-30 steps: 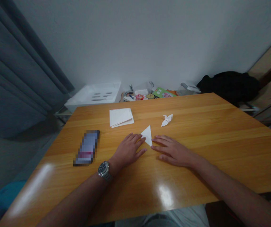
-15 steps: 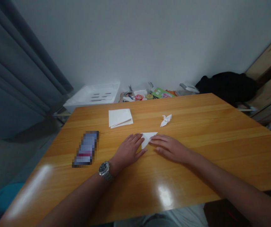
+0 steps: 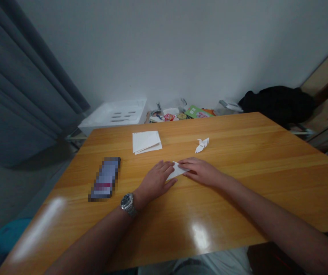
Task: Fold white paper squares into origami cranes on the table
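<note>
A small folded piece of white paper (image 3: 176,172) lies on the table between my hands, partly hidden under the fingers. My left hand (image 3: 157,178), with a metal watch on the wrist, rests its outstretched fingers on the paper's left side; its thumb is apart, near the lower edge. At the right end of the paper, my right hand (image 3: 200,171) has its fingers over the top and its thumb by the near edge, closed on that end. Beyond the right hand sits a folded paper crane (image 3: 202,145).
Folded white sheets (image 3: 146,142) lie farther back on the wooden table (image 3: 238,152). A phone (image 3: 105,178), its screen blurred, is on the left. Past the far edge are a white tray (image 3: 118,110), a green booklet (image 3: 196,111) and a black cloth heap (image 3: 275,105).
The folded paper has turned: its long edge was on the far side and now faces me. My right hand has moved slightly away from me and closed on its right end. My left hand has barely shifted.
</note>
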A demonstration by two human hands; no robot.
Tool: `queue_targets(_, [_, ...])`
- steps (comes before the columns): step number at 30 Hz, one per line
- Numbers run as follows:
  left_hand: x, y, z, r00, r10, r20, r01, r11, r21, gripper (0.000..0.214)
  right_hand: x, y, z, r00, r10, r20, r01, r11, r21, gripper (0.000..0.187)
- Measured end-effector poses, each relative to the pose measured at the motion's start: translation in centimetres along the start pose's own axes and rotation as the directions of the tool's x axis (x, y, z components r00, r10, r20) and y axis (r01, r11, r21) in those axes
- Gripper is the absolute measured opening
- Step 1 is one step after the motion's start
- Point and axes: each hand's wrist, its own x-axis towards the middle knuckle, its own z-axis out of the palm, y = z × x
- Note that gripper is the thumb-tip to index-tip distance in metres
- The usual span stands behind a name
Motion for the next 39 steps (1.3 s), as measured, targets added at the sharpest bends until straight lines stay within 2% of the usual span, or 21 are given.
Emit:
queue_targets(8, [-0.1, -0.8, 0.5, 1.0, 0.016, 0.01, -0.015, 1.0, -0.006, 0.041, -0.5, 0.1, 1.0, 0.999, -0.001, -0.034, 0.0, 0.999, -0.038, 0.029])
queue_targets(27, [0.1, -0.7, 0.6, 0.999, 0.001, -0.042, -0.002, 1.0, -0.015, 0.033, -0.5, -0.3, 0.9, 0.996, -0.016, -0.092, 0.013, 0.999, -0.041, 0.02])
queue_targets(39, [0.4, -0.3, 0.4, 0.996, 0.003, -0.087, -0.003, 1.0, -0.005, 0.027, -0.3, -0.9, 0.7, 0.991, 0.105, -0.083, -0.106, 0.994, -0.006, 0.022])
